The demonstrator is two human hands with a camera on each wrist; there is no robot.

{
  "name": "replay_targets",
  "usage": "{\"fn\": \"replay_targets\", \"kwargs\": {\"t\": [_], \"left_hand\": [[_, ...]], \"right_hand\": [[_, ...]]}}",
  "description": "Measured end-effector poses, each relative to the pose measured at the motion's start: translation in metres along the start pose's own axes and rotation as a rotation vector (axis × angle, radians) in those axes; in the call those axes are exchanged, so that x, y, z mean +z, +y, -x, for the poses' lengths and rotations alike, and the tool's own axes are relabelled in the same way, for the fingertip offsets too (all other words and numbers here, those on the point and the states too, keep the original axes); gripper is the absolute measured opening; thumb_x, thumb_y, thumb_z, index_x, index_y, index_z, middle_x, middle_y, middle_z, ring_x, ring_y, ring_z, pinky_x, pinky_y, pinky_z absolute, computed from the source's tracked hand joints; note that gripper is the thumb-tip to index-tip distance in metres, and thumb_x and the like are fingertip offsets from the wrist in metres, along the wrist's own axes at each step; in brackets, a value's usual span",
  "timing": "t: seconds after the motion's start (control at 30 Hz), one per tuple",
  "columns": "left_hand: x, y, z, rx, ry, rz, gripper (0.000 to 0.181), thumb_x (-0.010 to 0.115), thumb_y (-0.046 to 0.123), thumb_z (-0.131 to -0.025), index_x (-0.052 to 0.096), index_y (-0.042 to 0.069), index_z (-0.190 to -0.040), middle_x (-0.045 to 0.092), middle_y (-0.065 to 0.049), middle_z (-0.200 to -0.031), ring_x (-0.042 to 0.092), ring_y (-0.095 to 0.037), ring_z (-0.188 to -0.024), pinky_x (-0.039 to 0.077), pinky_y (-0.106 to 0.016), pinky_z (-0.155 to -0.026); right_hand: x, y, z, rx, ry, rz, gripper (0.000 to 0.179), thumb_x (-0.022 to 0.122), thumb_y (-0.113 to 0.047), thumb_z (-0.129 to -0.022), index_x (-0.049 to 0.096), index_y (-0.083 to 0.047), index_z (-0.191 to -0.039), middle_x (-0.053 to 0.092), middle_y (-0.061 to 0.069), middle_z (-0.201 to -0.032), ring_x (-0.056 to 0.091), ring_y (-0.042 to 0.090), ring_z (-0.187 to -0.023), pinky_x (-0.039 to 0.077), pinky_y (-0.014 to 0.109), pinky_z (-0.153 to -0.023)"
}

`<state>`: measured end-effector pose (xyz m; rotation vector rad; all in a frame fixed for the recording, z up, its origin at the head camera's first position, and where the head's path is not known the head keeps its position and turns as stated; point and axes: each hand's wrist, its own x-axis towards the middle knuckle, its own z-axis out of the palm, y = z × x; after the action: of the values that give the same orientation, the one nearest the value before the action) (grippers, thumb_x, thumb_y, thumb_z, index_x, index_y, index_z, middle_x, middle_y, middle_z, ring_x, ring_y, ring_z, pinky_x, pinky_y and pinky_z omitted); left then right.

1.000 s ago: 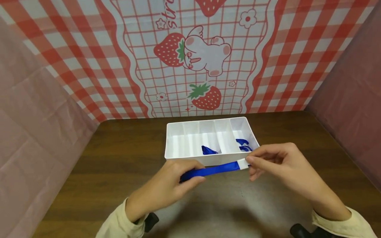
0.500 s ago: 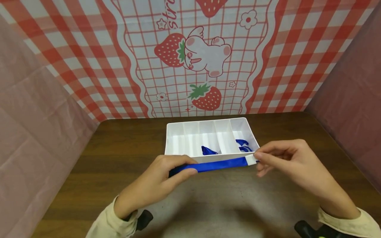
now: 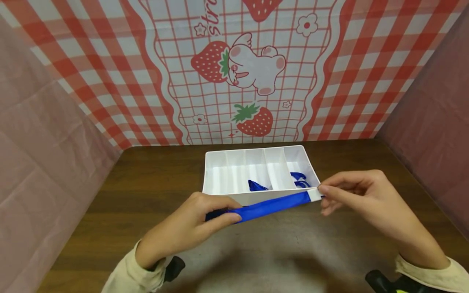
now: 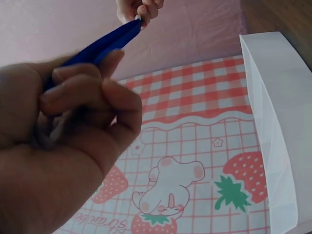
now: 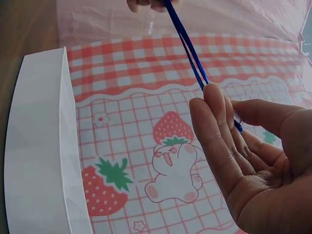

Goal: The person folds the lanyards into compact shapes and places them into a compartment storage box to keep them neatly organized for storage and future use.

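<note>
A doubled blue ribbon (image 3: 272, 205) stretches between my two hands, just in front of the white tray. My left hand (image 3: 194, 217) grips its left part between thumb and fingers; the far left end is hidden in the palm. With thumb and forefinger, my right hand (image 3: 360, 197) pinches the other end at a small white band (image 3: 314, 194) wrapped around it. In the right wrist view two layers of the ribbon (image 5: 187, 46) run side by side, and a short blue tip (image 5: 238, 126) pokes out past the fingers.
Behind the ribbon stands the white divided tray (image 3: 220, 198). One compartment holds a folded blue piece (image 3: 257, 186); the far right one holds blue strips (image 3: 298, 176). A strawberry-print checked cloth (image 3: 253, 81) hangs behind the brown wooden table (image 3: 154, 179), with pink cloth (image 3: 40, 142) at the sides.
My hands have moved apart, the left one leftward and the right one rightward and slightly up. A longer stretch of ribbon shows between them. The tray has stayed in place.
</note>
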<state>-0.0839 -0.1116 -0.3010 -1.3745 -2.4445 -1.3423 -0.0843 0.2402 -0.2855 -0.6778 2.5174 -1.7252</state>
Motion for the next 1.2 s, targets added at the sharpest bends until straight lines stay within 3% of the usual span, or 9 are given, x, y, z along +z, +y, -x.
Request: {"fn": "replay_targets", "kwargs": {"t": [0.1, 0.2, 0.33, 0.57, 0.73, 0.93, 1.03, 1.2], "left_hand": [[-0.001, 0.000, 0.001, 0.070, -0.040, -0.005, 0.011, 0.068, 0.016, -0.096, 0.071, 0.010, -0.104, 0.062, 0.008, -0.080, 0.053, 0.001, -0.068, 0.047, -0.015, -0.059], [-0.003, 0.000, 0.002, 0.094, -0.064, -0.028, 0.015, 0.071, 0.016, -0.094, 0.071, 0.008, -0.106, 0.066, 0.007, -0.085, 0.056, 0.002, -0.072, 0.049, -0.015, -0.064], [-0.007, 0.001, 0.003, 0.060, -0.073, -0.035, 0.013, 0.067, 0.014, -0.096, 0.072, 0.007, -0.105, 0.067, 0.007, -0.086, 0.055, 0.003, -0.070, 0.049, -0.015, -0.061], [-0.015, 0.002, 0.005, 0.022, -0.077, -0.025, 0.014, 0.055, 0.013, -0.103, 0.069, 0.015, -0.101, 0.048, 0.014, -0.067, 0.044, 0.006, -0.058, 0.042, -0.015, -0.051], [-0.018, 0.002, 0.007, 0.011, -0.060, 0.000, 0.017, 0.052, 0.009, -0.104, 0.069, 0.013, -0.105, 0.054, 0.012, -0.070, 0.051, 0.002, -0.061, 0.047, -0.018, -0.055], [-0.019, 0.003, 0.009, -0.044, -0.047, 0.077, 0.021, 0.053, 0.007, -0.103, 0.069, 0.007, -0.116, 0.060, 0.008, -0.074, 0.055, -0.002, -0.061, 0.051, -0.023, -0.053], [-0.020, 0.006, 0.008, -0.064, -0.057, 0.146, 0.026, 0.052, 0.008, -0.104, 0.064, 0.012, -0.126, 0.060, 0.007, -0.073, 0.056, -0.004, -0.058, 0.051, -0.024, -0.050], [-0.021, 0.008, 0.008, 0.007, -0.089, 0.347, 0.020, 0.051, 0.000, -0.102, 0.061, 0.011, -0.116, 0.068, 0.000, -0.077, 0.066, -0.013, -0.063, 0.057, -0.032, -0.058]], "right_hand": [[-0.001, 0.000, 0.000, 0.006, 0.002, 0.003, 0.011, 0.062, -0.001, -0.097, 0.071, 0.002, -0.101, 0.073, 0.018, -0.079, 0.072, 0.033, -0.067, 0.059, 0.040, -0.065], [-0.003, 0.001, 0.000, 0.007, -0.001, -0.004, 0.011, 0.062, 0.000, -0.097, 0.071, 0.003, -0.101, 0.072, 0.019, -0.079, 0.072, 0.033, -0.067, 0.059, 0.040, -0.065], [-0.005, 0.002, 0.000, 0.010, -0.002, 0.001, 0.011, 0.061, 0.000, -0.097, 0.071, 0.004, -0.102, 0.072, 0.018, -0.080, 0.072, 0.033, -0.068, 0.059, 0.041, -0.065], [-0.010, 0.006, -0.001, 0.027, 0.017, 0.043, 0.013, 0.062, -0.001, -0.097, 0.070, 0.004, -0.105, 0.073, 0.018, -0.081, 0.072, 0.032, -0.068, 0.059, 0.038, -0.067], [-0.012, 0.010, -0.003, 0.041, 0.029, 0.048, 0.013, 0.062, -0.003, -0.097, 0.071, 0.003, -0.105, 0.073, 0.018, -0.081, 0.072, 0.032, -0.068, 0.060, 0.036, -0.068], [-0.015, 0.013, -0.005, 0.050, 0.026, 0.042, 0.014, 0.062, -0.003, -0.097, 0.070, 0.004, -0.106, 0.073, 0.017, -0.081, 0.072, 0.032, -0.069, 0.060, 0.035, -0.070], [-0.015, 0.014, -0.006, 0.051, 0.021, 0.039, 0.014, 0.062, -0.003, -0.097, 0.070, 0.005, -0.106, 0.073, 0.018, -0.082, 0.072, 0.033, -0.070, 0.060, 0.035, -0.071], [-0.012, 0.015, -0.009, 0.060, 0.004, 0.020, 0.016, 0.063, -0.004, -0.097, 0.070, 0.008, -0.105, 0.073, 0.017, -0.083, 0.072, 0.034, -0.070, 0.059, 0.039, -0.069]]}}
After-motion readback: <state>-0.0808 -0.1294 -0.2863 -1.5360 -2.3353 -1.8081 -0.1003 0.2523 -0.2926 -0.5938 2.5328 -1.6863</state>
